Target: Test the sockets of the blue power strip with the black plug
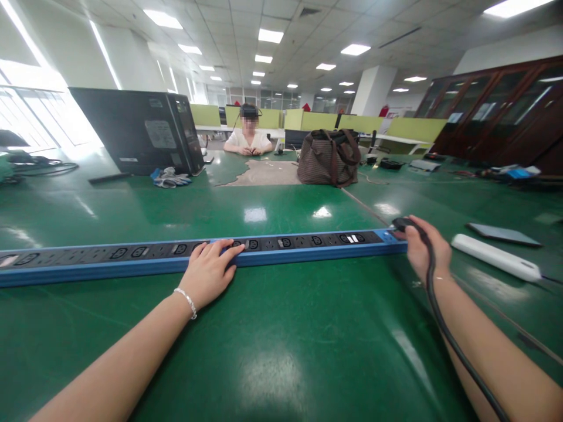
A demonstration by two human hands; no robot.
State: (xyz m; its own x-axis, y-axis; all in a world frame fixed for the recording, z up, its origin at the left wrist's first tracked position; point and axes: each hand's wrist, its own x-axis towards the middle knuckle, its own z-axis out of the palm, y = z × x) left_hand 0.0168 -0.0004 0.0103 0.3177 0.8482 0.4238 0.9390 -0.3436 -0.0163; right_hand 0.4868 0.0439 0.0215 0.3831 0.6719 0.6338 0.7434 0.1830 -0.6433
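Note:
A long blue power strip (281, 256) with a black socket face lies across the green table, running out of view on the left. My left hand (211, 272) rests on top of its middle, fingers spread over the sockets. At the strip's right end, my right hand (428, 246) is closed around the head of a thick black power cord (433, 299). The cord's dark end (401, 224) is right at the strip's end; whether it is joined to it, I cannot tell. From there the cord runs down along my right forearm and out of the frame.
A white power strip (497, 258) and a flat dark slab (504, 234) lie to the right. Farther back are a black computer tower (141, 132), gloves (170, 177) and a brown bag (329, 157). A person (248, 138) sits at the table's far side.

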